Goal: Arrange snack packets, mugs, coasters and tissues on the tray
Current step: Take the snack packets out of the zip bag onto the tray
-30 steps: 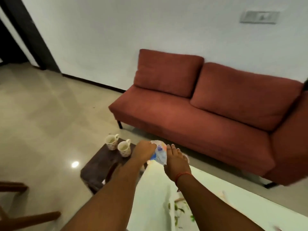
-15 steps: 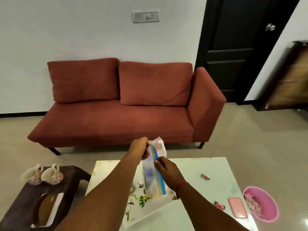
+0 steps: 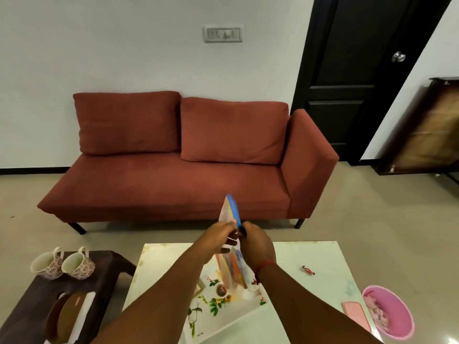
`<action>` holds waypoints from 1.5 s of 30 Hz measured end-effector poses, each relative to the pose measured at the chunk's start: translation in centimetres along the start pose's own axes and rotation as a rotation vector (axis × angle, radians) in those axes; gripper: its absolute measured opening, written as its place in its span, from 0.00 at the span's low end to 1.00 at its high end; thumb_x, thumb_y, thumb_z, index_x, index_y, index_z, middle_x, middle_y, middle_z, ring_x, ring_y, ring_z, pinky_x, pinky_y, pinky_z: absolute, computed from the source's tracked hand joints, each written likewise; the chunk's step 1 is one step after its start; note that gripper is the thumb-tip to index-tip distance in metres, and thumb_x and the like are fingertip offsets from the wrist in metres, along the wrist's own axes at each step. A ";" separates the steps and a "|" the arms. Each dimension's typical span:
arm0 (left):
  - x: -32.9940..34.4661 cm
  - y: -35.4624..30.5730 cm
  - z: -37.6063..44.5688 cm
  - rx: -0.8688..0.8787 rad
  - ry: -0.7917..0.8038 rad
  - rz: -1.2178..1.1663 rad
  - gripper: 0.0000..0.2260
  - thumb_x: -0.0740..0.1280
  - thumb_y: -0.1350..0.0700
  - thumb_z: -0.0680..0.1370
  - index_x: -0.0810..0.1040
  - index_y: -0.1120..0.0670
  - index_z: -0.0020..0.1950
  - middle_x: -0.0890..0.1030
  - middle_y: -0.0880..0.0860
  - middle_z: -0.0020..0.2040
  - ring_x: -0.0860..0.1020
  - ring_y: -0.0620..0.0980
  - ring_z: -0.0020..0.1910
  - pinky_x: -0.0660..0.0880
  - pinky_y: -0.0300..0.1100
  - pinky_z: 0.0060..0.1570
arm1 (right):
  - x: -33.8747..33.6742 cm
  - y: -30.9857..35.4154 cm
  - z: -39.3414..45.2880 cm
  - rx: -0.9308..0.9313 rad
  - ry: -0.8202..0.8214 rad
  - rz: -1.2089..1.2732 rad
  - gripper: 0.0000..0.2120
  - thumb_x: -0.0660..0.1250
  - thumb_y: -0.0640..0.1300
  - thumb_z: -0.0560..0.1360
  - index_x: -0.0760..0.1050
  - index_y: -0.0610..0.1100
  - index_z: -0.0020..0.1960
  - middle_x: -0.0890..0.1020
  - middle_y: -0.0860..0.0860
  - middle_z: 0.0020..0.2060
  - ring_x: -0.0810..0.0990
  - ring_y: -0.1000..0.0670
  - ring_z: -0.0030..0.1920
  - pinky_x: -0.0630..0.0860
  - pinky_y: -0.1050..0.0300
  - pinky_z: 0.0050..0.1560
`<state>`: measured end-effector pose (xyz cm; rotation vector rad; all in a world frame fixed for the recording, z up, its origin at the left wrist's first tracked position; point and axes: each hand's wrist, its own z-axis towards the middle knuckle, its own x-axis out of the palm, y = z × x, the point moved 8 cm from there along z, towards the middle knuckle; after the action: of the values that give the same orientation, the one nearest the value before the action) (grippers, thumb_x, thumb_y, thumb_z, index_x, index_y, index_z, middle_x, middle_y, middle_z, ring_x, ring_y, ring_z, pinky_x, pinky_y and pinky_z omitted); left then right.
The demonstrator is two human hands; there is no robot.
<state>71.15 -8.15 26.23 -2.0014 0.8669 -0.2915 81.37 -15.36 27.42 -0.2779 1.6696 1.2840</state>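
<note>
While the view half a second back had the snack packet point(image 3: 231, 244) held lower against the tray, I now find it stood up on end, its base resting on the floral tray point(image 3: 250, 302) and its top edge lifted clear above both hands. The left hand point(image 3: 218, 240) pinches the packet's near face between thumb and fingers; the right hand point(image 3: 257, 245) is closed on its blue edge. Both grips are firm, neither released.

A second earlier the camera faced the side table; it has since swung onto the white table point(image 3: 323, 259) and settled there. I judge the packet is being positioned rather than merely carried.

Outstanding items: the two mugs point(image 3: 63, 264) stand side by side on the dark side table point(image 3: 109, 271), well apart from the tray, with what appear to be brown coasters point(image 3: 62, 316) nearer me on the same surface. Tissues I cannot identify with confidence. A small wrapped sweet point(image 3: 308, 269) lies loose on the white table, right of the tray. A pink bowl point(image 3: 390, 312) sits at far right.
</note>
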 end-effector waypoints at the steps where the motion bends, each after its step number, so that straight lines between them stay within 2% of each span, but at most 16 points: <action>1: 0.0 0.4 -0.2 0.002 0.024 0.007 0.14 0.61 0.47 0.81 0.78 0.55 0.55 0.84 0.54 0.50 0.83 0.52 0.49 0.79 0.48 0.49 | 0.7 0.5 0.0 -0.008 0.007 -0.005 0.06 0.60 0.43 0.79 0.75 0.49 0.50 0.81 0.51 0.48 0.79 0.49 0.46 0.78 0.51 0.46; 5: -1.9 1.8 -0.3 -0.009 -0.058 -0.038 0.13 0.61 0.48 0.82 0.78 0.57 0.55 0.83 0.56 0.50 0.83 0.54 0.49 0.82 0.47 0.45 | 4.0 2.5 -0.9 0.031 0.095 0.188 0.14 0.57 0.49 0.79 0.78 0.48 0.56 0.82 0.51 0.52 0.82 0.52 0.50 0.81 0.54 0.53; 7: -3.0 2.4 -0.1 -0.016 -0.109 -0.089 0.11 0.62 0.53 0.82 0.79 0.60 0.55 0.84 0.58 0.50 0.83 0.54 0.48 0.82 0.46 0.41 | 5.2 3.1 -1.0 0.049 0.094 0.139 0.13 0.57 0.46 0.80 0.79 0.48 0.55 0.81 0.52 0.51 0.82 0.55 0.47 0.80 0.62 0.48; 9: -3.4 3.1 0.0 -0.018 -0.132 -0.113 0.10 0.62 0.57 0.81 0.79 0.61 0.53 0.84 0.60 0.50 0.83 0.57 0.48 0.82 0.48 0.41 | 5.6 3.0 -1.2 0.102 0.064 0.089 0.12 0.56 0.41 0.79 0.78 0.49 0.49 0.79 0.54 0.47 0.79 0.57 0.42 0.72 0.70 0.38; 12: -3.7 3.5 0.2 0.011 -0.163 -0.071 0.09 0.62 0.60 0.80 0.80 0.62 0.51 0.83 0.63 0.49 0.83 0.60 0.49 0.83 0.53 0.45 | 5.5 2.8 -1.7 0.172 0.038 0.090 0.09 0.58 0.41 0.79 0.74 0.47 0.43 0.80 0.51 0.43 0.79 0.51 0.41 0.75 0.61 0.40; 16: -3.6 3.5 0.3 0.051 -0.202 -0.072 0.09 0.62 0.59 0.80 0.81 0.61 0.49 0.82 0.63 0.48 0.82 0.61 0.47 0.83 0.55 0.44 | 4.6 2.7 -1.9 0.190 -0.011 0.122 0.07 0.59 0.42 0.78 0.75 0.45 0.44 0.81 0.49 0.44 0.80 0.49 0.42 0.81 0.50 0.45; 19: -4.0 2.9 0.0 0.074 -0.220 -0.079 0.09 0.62 0.57 0.80 0.82 0.58 0.48 0.83 0.61 0.48 0.82 0.60 0.46 0.83 0.54 0.41 | 4.1 3.4 -1.2 0.159 0.011 0.151 0.06 0.61 0.41 0.78 0.75 0.46 0.45 0.82 0.49 0.45 0.80 0.50 0.42 0.81 0.55 0.43; 23: -3.5 2.1 0.0 0.016 -0.158 -0.216 0.07 0.64 0.57 0.78 0.81 0.55 0.50 0.83 0.59 0.50 0.82 0.57 0.49 0.82 0.48 0.35 | 3.3 4.4 -0.5 0.079 0.075 0.177 0.09 0.60 0.40 0.77 0.71 0.52 0.40 0.78 0.54 0.40 0.78 0.57 0.37 0.72 0.71 0.32; 27: -2.2 1.0 0.0 0.049 -0.131 -0.219 0.08 0.65 0.58 0.77 0.83 0.59 0.49 0.84 0.60 0.48 0.82 0.57 0.49 0.80 0.44 0.33 | 1.8 3.3 0.2 0.066 0.053 0.200 0.11 0.59 0.37 0.75 0.72 0.50 0.38 0.77 0.53 0.39 0.76 0.54 0.38 0.67 0.68 0.34; 31: -0.9 -0.3 0.3 0.160 -0.216 -0.094 0.10 0.64 0.60 0.78 0.81 0.62 0.40 0.82 0.61 0.41 0.81 0.55 0.39 0.81 0.47 0.31 | -0.1 1.4 0.7 0.045 0.035 0.242 0.09 0.60 0.34 0.75 0.74 0.46 0.43 0.79 0.51 0.43 0.76 0.54 0.42 0.68 0.70 0.37; 33: -1.0 -1.2 0.2 0.211 -0.352 0.120 0.10 0.64 0.61 0.78 0.78 0.64 0.39 0.81 0.62 0.39 0.80 0.57 0.37 0.82 0.51 0.35 | -2.1 -0.2 1.1 0.049 -0.011 0.250 0.09 0.60 0.33 0.72 0.72 0.47 0.42 0.77 0.52 0.41 0.75 0.52 0.42 0.68 0.67 0.37; 35: -1.6 -2.1 -0.3 0.263 -0.509 0.357 0.09 0.63 0.62 0.77 0.76 0.61 0.37 0.81 0.62 0.42 0.78 0.59 0.40 0.77 0.47 0.40 | -4.4 -2.9 1.5 0.115 -0.069 0.270 0.08 0.60 0.33 0.69 0.70 0.45 0.42 0.77 0.49 0.39 0.74 0.48 0.40 0.69 0.55 0.38; 37: -2.2 -2.9 -0.9 0.308 -0.640 0.485 0.08 0.62 0.63 0.76 0.77 0.62 0.39 0.81 0.63 0.44 0.78 0.61 0.45 0.70 0.48 0.42 | -7.0 -6.8 1.8 0.219 -0.115 0.261 0.08 0.61 0.33 0.69 0.68 0.45 0.43 0.77 0.47 0.40 0.75 0.44 0.40 0.68 0.54 0.39; 40: -2.0 -3.3 -1.6 0.335 -0.737 0.574 0.07 0.62 0.63 0.77 0.78 0.62 0.44 0.79 0.62 0.46 0.78 0.61 0.45 0.70 0.48 0.43 | -9.7 -11.7 2.0 0.292 -0.099 0.151 0.07 0.62 0.35 0.72 0.67 0.44 0.47 0.78 0.44 0.43 0.78 0.40 0.43 0.69 0.54 0.42; 42: -0.2 -3.7 -1.8 0.363 -0.733 0.606 0.07 0.61 0.62 0.78 0.78 0.61 0.45 0.78 0.60 0.46 0.77 0.59 0.44 0.69 0.47 0.41 | -10.8 -12.7 2.2 0.245 -0.094 0.061 0.07 0.61 0.35 0.72 0.67 0.43 0.46 0.78 0.44 0.43 0.77 0.40 0.43 0.71 0.52 0.41; 45: 3.2 -4.1 -1.8 0.389 -0.722 0.596 0.08 0.60 0.61 0.79 0.79 0.60 0.47 0.78 0.58 0.47 0.77 0.56 0.43 0.72 0.46 0.41 | -11.0 -10.6 2.4 0.013 -0.115 0.011 0.06 0.60 0.34 0.70 0.69 0.44 0.44 0.79 0.45 0.42 0.76 0.42 0.44 0.72 0.50 0.41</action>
<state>74.46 -10.04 30.21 -1.2571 0.8003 0.5358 95.29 -21.73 29.68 -0.1839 1.5839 1.2729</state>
